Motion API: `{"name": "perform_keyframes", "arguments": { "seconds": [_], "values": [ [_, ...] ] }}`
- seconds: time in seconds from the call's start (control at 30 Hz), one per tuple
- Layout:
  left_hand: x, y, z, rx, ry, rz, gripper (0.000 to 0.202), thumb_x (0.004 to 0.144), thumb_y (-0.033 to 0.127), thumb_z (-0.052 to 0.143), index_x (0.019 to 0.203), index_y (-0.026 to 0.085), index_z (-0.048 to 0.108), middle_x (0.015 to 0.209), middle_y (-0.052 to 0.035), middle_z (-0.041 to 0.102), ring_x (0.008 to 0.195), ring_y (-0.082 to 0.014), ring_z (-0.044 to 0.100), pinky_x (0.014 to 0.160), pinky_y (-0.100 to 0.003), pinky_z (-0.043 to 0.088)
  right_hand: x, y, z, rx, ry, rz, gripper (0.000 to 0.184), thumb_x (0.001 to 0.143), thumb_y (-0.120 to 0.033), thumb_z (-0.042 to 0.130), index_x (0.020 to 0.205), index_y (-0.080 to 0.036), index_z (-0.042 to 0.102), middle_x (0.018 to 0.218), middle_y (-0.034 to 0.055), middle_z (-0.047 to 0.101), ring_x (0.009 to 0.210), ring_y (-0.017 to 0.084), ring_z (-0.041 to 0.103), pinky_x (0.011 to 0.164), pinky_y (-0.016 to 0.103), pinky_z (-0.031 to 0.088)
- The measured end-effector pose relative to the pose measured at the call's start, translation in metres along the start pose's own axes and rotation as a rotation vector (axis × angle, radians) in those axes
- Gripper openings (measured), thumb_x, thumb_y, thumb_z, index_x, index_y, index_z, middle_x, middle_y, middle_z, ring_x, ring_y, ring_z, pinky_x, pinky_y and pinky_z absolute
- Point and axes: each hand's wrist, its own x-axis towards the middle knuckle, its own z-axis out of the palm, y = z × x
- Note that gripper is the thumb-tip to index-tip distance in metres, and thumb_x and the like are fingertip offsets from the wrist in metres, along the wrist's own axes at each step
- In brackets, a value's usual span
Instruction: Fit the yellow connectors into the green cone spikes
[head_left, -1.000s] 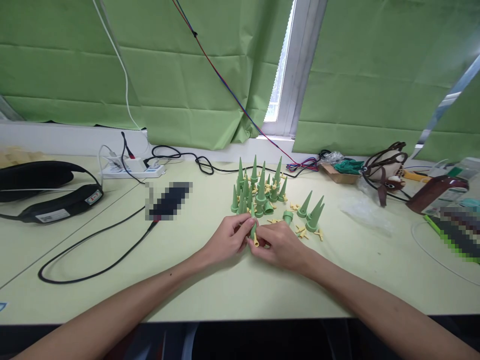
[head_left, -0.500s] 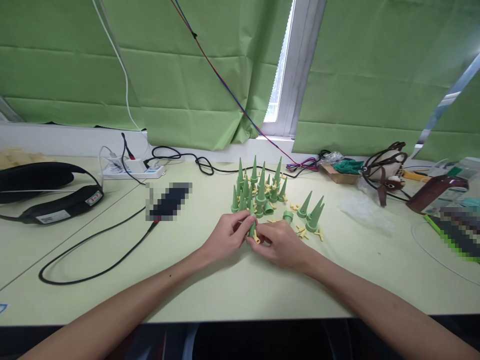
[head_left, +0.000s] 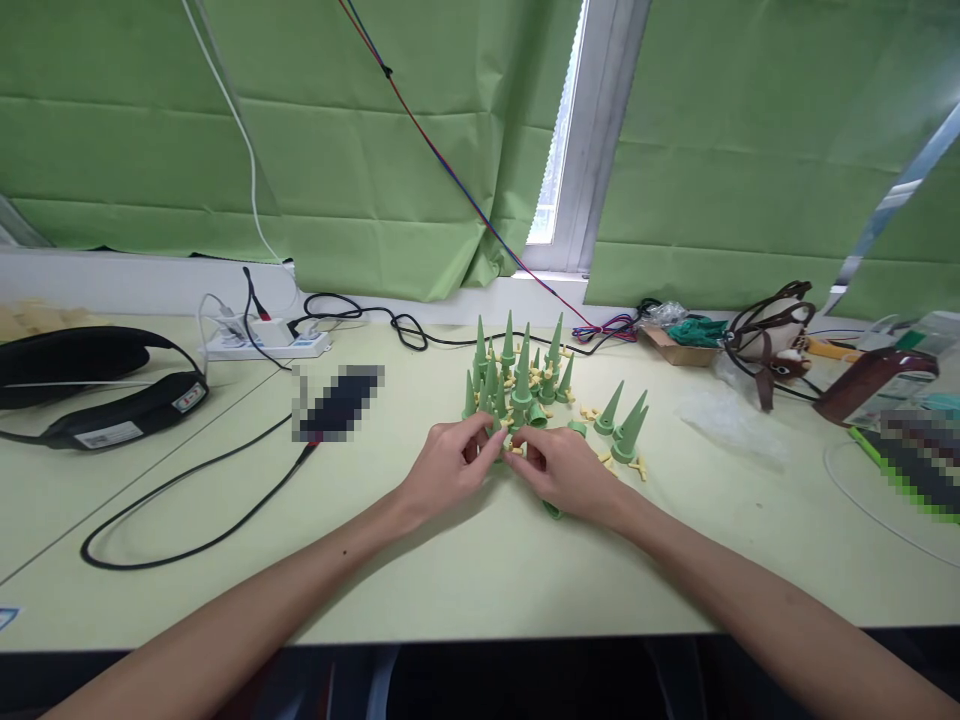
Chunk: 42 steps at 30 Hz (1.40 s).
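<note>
Fingers of my left hand (head_left: pixel 457 462) are closed around a green plastic spike (head_left: pixel 499 457), mostly hidden by them. My right hand (head_left: pixel 570 475) meets it from the other side, thumb and forefinger pinching at a small yellow T-shaped piece (head_left: pixel 515 450) by the spike. Below the right palm a green ring-shaped part (head_left: pixel 553 509) shows; whether the hand grips it or it lies on the table cannot be told. Just beyond the fingers stands a cluster of green spikes (head_left: pixel 523 375), points up, with yellow pieces among them. Several more spikes (head_left: pixel 628 437) stand to the right.
On the table (head_left: pixel 420 590), a cabled device (head_left: pixel 341 402) lies left, before a white power strip (head_left: pixel 270 343) and a black padded device (head_left: pixel 120 410). Clear plastic film (head_left: pixel 731 425), a cardboard box (head_left: pixel 679 350) and a brown object (head_left: pixel 874 385) sit to the right.
The spike between my hands has turned, and its yellow piece no longer points toward me. My right hand has shifted slightly right, and a green ring-shaped part now shows beneath it.
</note>
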Motion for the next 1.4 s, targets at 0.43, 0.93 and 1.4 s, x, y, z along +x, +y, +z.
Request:
{"name": "perform_keyframes", "arguments": {
  "seconds": [0.43, 0.93, 1.4],
  "values": [
    [-0.001, -0.004, 0.002, 0.034, -0.031, 0.021, 0.027, 0.096, 0.034, 0.052, 0.075, 0.018, 0.053, 0.054, 0.0061, 0.050, 0.049, -0.0077, 0.040, 0.051, -0.021, 0.036, 0.000, -0.002, -0.002, 0.051, 0.000, 0.023, 0.010, 0.091, -0.022, 0.055, 0.085, -0.018, 0.061, 0.064, -0.0015, 0.064, 0.057, 0.012, 0.054, 0.056, 0.023, 0.034],
    [-0.001, 0.000, 0.002, 0.061, -0.089, -0.017, 0.023, 0.094, 0.033, 0.056, 0.077, 0.019, 0.052, 0.058, 0.0050, 0.058, 0.047, -0.0088, 0.046, 0.048, -0.022, 0.034, 0.011, 0.017, -0.026, -0.207, 0.261, 0.112, 0.021, 0.096, -0.026, 0.050, 0.083, -0.017, 0.064, 0.063, 0.0002, 0.062, 0.056, 0.014, 0.054, 0.059, 0.026, 0.035],
    [-0.007, 0.001, 0.000, -0.076, 0.140, 0.233, 0.017, 0.094, 0.022, 0.055, 0.079, 0.019, 0.050, 0.053, 0.0078, 0.043, 0.045, -0.0057, 0.034, 0.045, -0.019, 0.030, 0.019, 0.010, -0.045, -0.486, -0.277, 0.164, 0.013, 0.090, -0.013, 0.059, 0.087, -0.019, 0.070, 0.088, 0.0076, 0.064, 0.075, 0.020, 0.063, 0.057, 0.027, 0.034]
  ]
}}
